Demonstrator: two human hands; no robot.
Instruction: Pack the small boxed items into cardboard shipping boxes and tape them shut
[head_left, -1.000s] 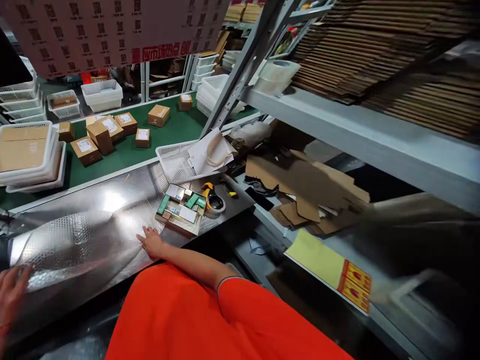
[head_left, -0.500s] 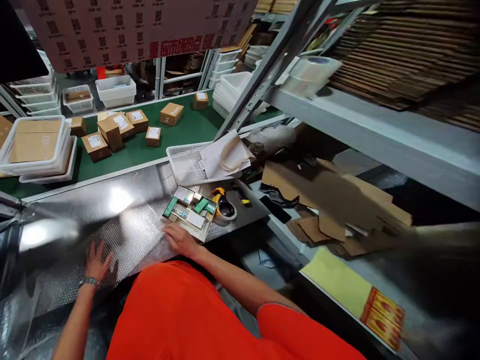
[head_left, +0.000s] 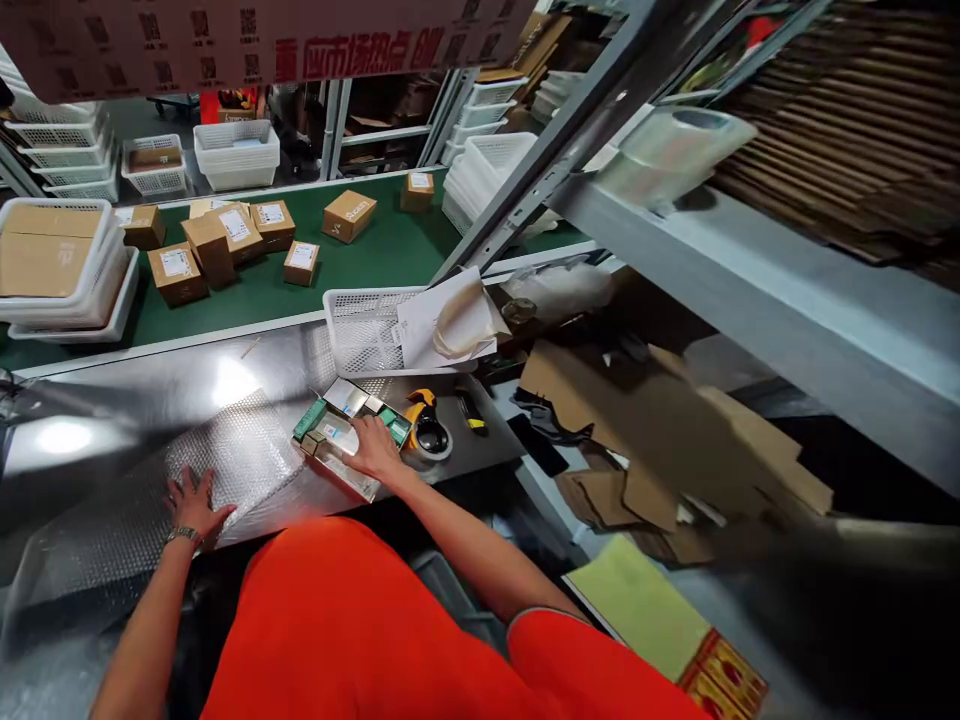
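My left hand [head_left: 193,507] lies flat with fingers spread on a sheet of bubble wrap [head_left: 251,440] on the metal bench. My right hand [head_left: 373,450] reaches into an open carton [head_left: 352,482] on the bench, its thumb and fingers closed around the right end of a slim white box [head_left: 337,432]. The hand hides part of that box. Green small boxes [head_left: 309,418] and other little boxes sit packed around it in the carton. Just right of the carton stands a yellow-and-black tape dispenser [head_left: 429,430] with a tape roll.
A box cutter [head_left: 471,411] lies near the bench's right end. Behind is a white basket [head_left: 339,330] holding papers [head_left: 442,325]. Beyond, a green conveyor [head_left: 262,275] carries several cardboard boxes [head_left: 349,215]. A slanting metal post [head_left: 540,180] and shelf [head_left: 735,260] stand at right.
My right hand has moved from the carton's near edge onto the boxes inside. My left hand stays spread on the bubble wrap. The camera view has shifted slightly.
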